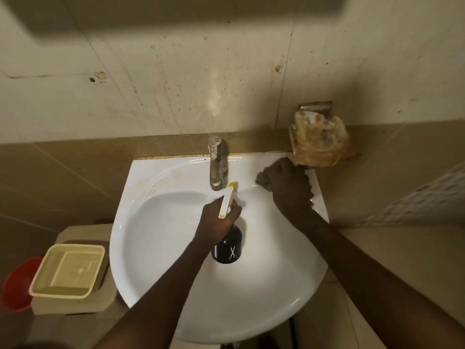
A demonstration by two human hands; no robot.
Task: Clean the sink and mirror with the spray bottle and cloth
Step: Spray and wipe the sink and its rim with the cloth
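Sink basin lies open beneath my left hand, its grip holding the spray bottle. My right hand grips the cloth on the rim's back edge, beside the tap.

White glossy washbasin, brownish stains along its left rim. Black spray bottle with white scissors mark, cream trigger head tipped yellow. Dark cloth. Silver tap. Cream mesh-patterned basket; red bucket. Beige speckled wall tiles; brown tiles below. Yellowed crumpled plastic bag.
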